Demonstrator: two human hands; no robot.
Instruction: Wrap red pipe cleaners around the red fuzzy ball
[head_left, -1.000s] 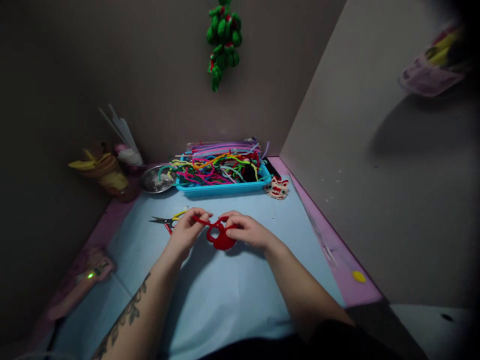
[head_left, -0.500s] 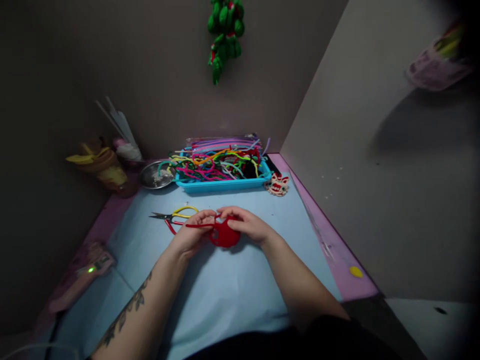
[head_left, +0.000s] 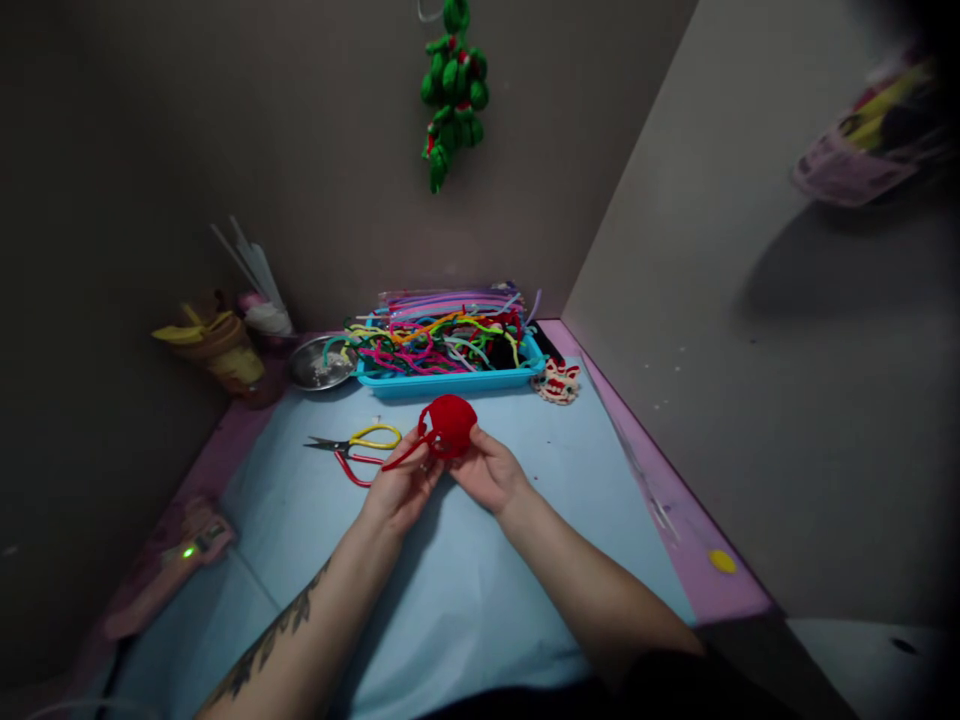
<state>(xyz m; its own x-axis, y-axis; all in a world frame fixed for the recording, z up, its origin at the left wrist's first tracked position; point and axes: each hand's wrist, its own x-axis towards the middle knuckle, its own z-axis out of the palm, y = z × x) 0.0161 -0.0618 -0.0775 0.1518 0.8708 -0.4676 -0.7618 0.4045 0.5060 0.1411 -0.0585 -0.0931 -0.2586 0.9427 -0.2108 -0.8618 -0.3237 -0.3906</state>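
Both my hands hold a round red piece made of fuzzy pipe cleaner point(head_left: 452, 425) above the blue table cover. My left hand point(head_left: 405, 487) is closed on its lower left side, where small gaps show and a loose red pipe-cleaner end sticks out over the fingers. Gripping the lower right edge is my right hand point(head_left: 491, 473), thumb in front and the other fingers partly hidden behind the piece. Just left of my left hand lie scissors point(head_left: 352, 446) with one yellow and one red handle, blades pointing left.
A blue basket point(head_left: 454, 383) of colourful pipe cleaners stands at the back, beside a metal bowl point(head_left: 321, 384) and a lion-face ornament point(head_left: 558, 382). A pink glue gun point(head_left: 180, 570) with a green light lies left. Green decorations point(head_left: 454, 90) hang on the wall.
The red piece has been raised and turned, its round face now upward. My right hand has shifted from its top to the lower right edge. The view has tilted slightly.
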